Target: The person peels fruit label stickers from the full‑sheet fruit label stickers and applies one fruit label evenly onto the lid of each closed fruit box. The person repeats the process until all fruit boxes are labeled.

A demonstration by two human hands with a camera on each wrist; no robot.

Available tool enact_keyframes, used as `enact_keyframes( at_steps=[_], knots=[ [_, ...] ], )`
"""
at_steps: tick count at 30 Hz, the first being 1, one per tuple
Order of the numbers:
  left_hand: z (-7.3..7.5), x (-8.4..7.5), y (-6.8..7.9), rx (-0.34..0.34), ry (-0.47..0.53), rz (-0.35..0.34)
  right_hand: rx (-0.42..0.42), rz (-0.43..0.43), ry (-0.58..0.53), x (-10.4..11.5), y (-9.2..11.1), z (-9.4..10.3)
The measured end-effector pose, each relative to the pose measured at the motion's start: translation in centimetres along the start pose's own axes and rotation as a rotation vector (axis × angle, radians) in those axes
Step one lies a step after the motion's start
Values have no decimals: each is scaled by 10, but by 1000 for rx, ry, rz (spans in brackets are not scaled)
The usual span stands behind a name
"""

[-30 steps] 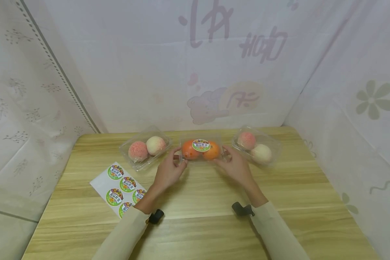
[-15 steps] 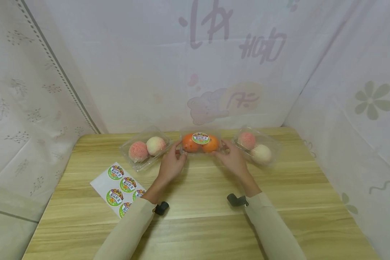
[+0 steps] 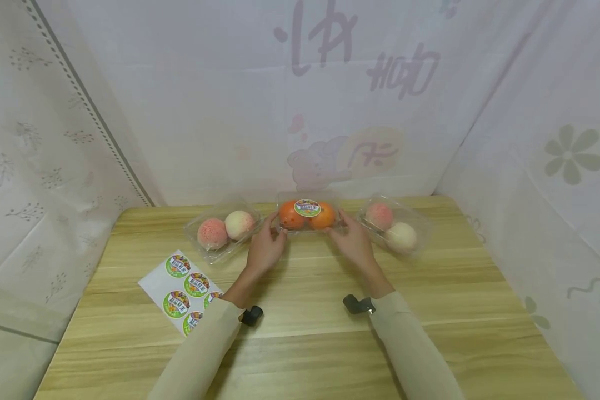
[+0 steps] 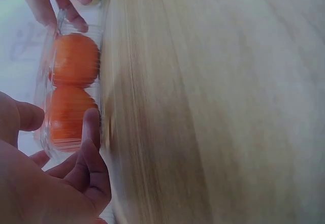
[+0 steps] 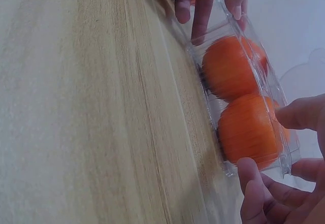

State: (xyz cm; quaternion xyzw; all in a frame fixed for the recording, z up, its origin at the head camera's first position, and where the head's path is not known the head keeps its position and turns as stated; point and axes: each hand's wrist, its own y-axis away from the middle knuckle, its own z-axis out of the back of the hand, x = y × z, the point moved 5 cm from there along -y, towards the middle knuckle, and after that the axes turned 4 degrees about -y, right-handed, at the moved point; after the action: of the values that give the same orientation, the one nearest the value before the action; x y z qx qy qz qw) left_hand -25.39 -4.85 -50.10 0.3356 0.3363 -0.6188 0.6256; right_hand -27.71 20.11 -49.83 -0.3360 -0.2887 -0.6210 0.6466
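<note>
A clear plastic fruit box [image 3: 307, 224] with two round orange fruits [image 5: 250, 131] inside sits at the table's back edge. On its lid is a round green-and-white sticker [image 3: 307, 208]. My left hand [image 3: 266, 247] grips the box's left end, and my right hand [image 3: 354, 242] grips the right end, thumb and fingers on its sides. The left wrist view shows the left hand's fingers [image 4: 91, 127] against the near wall. In the right wrist view the right thumb [image 5: 299, 113] lies along the upper edge. Both fruits show through the plastic.
Left of it stands another clear box [image 3: 214, 256] with a pink and a cream peach-like fruit; a similar box [image 3: 420, 225] stands at the right. A sheet of round stickers [image 3: 155, 280] lies front left, partly under the left sleeve. Patterned cloth [image 3: 220, 111] hangs behind the table.
Both hands have pushed the box of orange fruits away from the person, to the back edge between the two other boxes. The side boxes and sticker sheet have stayed put.
</note>
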Motion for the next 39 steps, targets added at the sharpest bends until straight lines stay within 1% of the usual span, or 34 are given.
enact_keyframes(
  at_steps=[5,7,12,16,17,20,23,24,26,27,29,32,34,37,39],
  knots=[
    [0,0,-1,0,14,10,13,-45,-16,-2,-1,-1],
    [1,0,-1,7,19,14,17,-53,-26,-1,0,0],
    [4,0,1,28,27,-3,15,-52,-30,1,3,2],
    [6,2,5,72,55,-22,5,-42,-13,2,6,3],
    [5,5,4,85,62,-41,0,-46,-7,1,7,4],
    [11,7,15,120,65,-49,-29,-53,27,2,12,8],
    [22,5,32,124,70,-63,-83,-54,46,6,20,14],
    [28,1,41,117,73,-53,-99,-46,49,9,23,16],
    [39,-2,53,88,89,-70,-124,-26,28,17,29,20],
    [45,-2,59,60,87,-81,-132,-11,19,21,31,21],
    [58,-4,69,-5,82,-110,-123,24,-6,30,36,22],
    [78,-4,82,-106,57,-150,-79,64,-35,43,40,17],
    [89,0,88,-160,44,-162,-38,88,-52,52,43,11],
    [105,9,94,-215,12,-143,16,130,-75,65,44,-2],
    [113,17,97,-239,-15,-114,45,155,-95,72,44,-14]
  ],
)
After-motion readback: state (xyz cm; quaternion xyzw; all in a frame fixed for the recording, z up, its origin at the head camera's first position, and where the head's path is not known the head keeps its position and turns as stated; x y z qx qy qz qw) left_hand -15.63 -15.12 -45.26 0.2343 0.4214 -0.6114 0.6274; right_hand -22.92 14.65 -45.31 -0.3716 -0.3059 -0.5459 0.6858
